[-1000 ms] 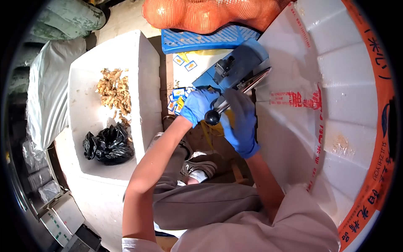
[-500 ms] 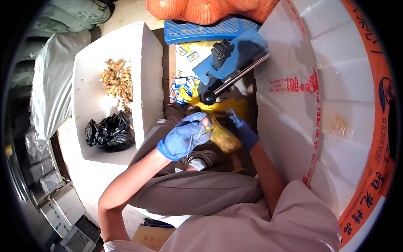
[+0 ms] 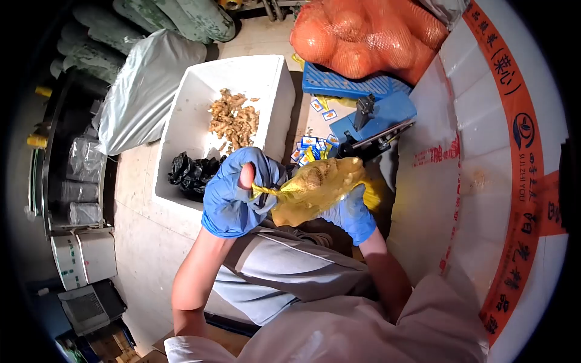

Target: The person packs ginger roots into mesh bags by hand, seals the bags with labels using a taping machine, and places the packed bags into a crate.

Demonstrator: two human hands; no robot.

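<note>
A yellow mesh bag (image 3: 324, 184) with lumpy pieces inside, looking like ginger, is held up in front of me. My left hand (image 3: 236, 193), in a blue glove with a bare thumb tip, is closed on the bag's twisted neck. At the bag's other end, my blue-gloved right hand (image 3: 351, 215) holds it from below; some of its fingers are hidden behind the mesh. Beyond the bag stands a blue device (image 3: 378, 118) with a metal lever, partly covered by the bag. Small blue-and-white labels (image 3: 311, 145) lie beside it, and more yellow mesh (image 3: 376, 192) hangs near my right hand.
To the left, a white foam box (image 3: 175, 130) holds loose ginger (image 3: 233, 121) and a black plastic bag (image 3: 193, 174). An orange net sack (image 3: 369, 36) rests behind a blue plastic stool (image 3: 351, 81). A large white foam wall (image 3: 484, 151) with orange tape borders the right side.
Both hands have raised the mesh bag closer to me. My right hand, apart from the bag before, is now against it. The view has swung left.
</note>
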